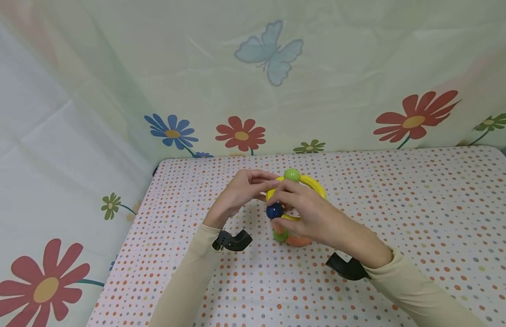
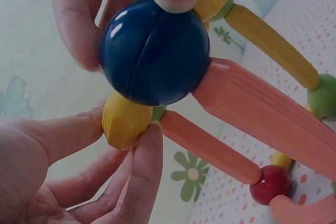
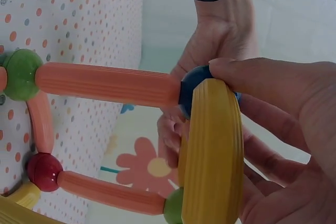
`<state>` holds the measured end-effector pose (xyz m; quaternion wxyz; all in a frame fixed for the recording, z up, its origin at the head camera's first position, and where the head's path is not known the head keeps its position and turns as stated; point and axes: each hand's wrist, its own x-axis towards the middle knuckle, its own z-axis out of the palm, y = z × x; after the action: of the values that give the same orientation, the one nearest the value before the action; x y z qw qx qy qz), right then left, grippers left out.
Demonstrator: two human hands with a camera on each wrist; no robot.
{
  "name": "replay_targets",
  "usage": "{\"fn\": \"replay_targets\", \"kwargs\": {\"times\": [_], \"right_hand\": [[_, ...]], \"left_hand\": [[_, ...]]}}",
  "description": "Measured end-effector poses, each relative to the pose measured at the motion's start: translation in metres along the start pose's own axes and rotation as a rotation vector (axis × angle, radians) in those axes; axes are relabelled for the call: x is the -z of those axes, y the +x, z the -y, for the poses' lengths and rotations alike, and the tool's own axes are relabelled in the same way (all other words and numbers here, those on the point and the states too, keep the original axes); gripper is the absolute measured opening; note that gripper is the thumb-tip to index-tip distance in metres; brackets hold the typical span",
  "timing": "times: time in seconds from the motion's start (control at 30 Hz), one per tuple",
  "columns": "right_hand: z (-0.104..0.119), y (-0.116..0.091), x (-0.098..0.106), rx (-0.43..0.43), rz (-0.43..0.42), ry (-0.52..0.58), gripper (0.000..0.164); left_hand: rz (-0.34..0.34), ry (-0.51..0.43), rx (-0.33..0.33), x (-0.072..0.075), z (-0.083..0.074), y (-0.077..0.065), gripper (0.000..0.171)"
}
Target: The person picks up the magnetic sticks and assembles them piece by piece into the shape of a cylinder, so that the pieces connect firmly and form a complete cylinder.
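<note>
A toy frame of balls and ribbed sticks stands on the table between the two hands. The right hand (image 1: 314, 211) pinches its dark blue ball (image 2: 155, 51), thumb on one side and fingers on the other. At a yellow curved stick (image 2: 126, 121) beside that ball, the left hand (image 2: 31, 156) pinches with thumb and fingertips. Orange sticks (image 3: 107, 83) run down from the upper ring to a lower layer, with a green ball (image 3: 23, 74) and a red ball (image 3: 44, 171). Another light green ball (image 1: 291, 175) tops the far side of the ring. The right hand partly hides the frame in the head view.
The table (image 1: 400, 204) has a white dotted cover. Behind it hangs a curtain (image 1: 338, 91) with flowers and a butterfly, continuing down the left side. Black wrist mounts (image 1: 234, 240) sit on both forearms.
</note>
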<state>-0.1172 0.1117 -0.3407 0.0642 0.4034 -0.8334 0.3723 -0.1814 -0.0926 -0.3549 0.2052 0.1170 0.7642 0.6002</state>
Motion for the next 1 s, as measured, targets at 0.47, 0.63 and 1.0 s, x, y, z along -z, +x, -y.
{"fn": "replay_targets", "kwargs": {"times": [0.47, 0.63, 1.0], "right_hand": [[-0.034, -0.056, 0.035, -0.253, -0.308, -0.05, 0.031], [-0.064, -0.085, 0.016, -0.412, -0.115, 0.052, 0.037], [-0.069, -0.086, -0.021, -0.472, -0.083, 0.199, 0.032]], "left_hand": [[0.039, 0.377, 0.022, -0.005, 0.033, -0.023, 0.046], [0.141, 0.516, 0.032, -0.026, 0.054, -0.034, 0.056], [-0.081, 0.515, -0.063, -0.068, 0.07, -0.042, 0.022]]}}
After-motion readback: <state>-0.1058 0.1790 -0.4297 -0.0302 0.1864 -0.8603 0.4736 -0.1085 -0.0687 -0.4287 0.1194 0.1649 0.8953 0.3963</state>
